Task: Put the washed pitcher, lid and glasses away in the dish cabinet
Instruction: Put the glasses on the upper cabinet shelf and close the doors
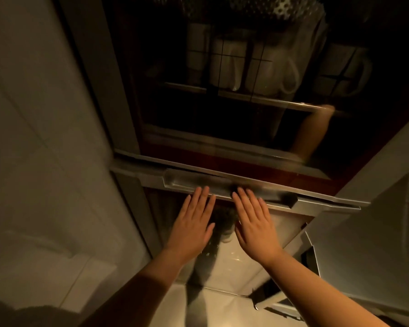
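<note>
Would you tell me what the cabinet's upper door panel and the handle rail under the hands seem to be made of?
Upper door panel: likely glass, glossy; it reflects an arm and shows white mugs behind. Handle rail: probably brushed metal or metal-look plastic, with a dull silver sheen.

the cabinet (222, 147) is dark, with glass doors in pale metal frames. behind the upper glass, white cups (234, 67) stand in a row on a shelf, one handle showing at the right. a long recessed handle bar (198, 182) runs across the frame below them. the lower glass door reflects light. pitcher, lid and glasses cannot be made out.
</note>
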A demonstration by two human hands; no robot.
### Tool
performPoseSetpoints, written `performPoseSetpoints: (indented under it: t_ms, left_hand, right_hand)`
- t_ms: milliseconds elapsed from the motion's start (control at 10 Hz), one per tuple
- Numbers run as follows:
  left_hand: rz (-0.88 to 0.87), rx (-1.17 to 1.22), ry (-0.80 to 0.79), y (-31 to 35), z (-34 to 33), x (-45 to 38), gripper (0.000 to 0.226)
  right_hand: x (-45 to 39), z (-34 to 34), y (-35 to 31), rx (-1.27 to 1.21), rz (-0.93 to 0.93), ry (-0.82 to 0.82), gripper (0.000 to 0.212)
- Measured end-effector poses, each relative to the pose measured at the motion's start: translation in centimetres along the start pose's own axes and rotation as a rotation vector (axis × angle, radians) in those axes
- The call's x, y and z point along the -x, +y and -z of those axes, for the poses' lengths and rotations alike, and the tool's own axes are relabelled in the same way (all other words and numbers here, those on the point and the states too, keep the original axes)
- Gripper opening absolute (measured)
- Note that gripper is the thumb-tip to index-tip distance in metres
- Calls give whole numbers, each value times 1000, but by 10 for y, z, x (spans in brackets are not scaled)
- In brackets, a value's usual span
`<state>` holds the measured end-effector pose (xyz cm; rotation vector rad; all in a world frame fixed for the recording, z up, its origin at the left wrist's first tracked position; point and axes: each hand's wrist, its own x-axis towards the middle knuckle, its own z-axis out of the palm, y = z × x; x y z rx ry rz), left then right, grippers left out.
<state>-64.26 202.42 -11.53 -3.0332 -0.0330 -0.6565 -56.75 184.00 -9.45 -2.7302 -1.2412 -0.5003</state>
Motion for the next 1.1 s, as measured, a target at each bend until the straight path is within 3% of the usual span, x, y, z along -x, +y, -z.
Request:
performPoseSetpoints:
  t_ms: [300,600,900,1100]
  left_hand:
    - [-69,-37,28,-18,-23,-17,77]
    - [-13,-104,-22,-8,-16,-17,76]
    - [347,-73,-230,40,31,13,68]
    - [650,-24,-249,81,97,33,65]
  right_hand:
    - [-12,-19,10,105,20,79,63]
    - [-14,-23,12,36,37,141,79]
    - [-14,2,19,-100,179,58,88]
    - [-2,28,22,-119,280,2,73]
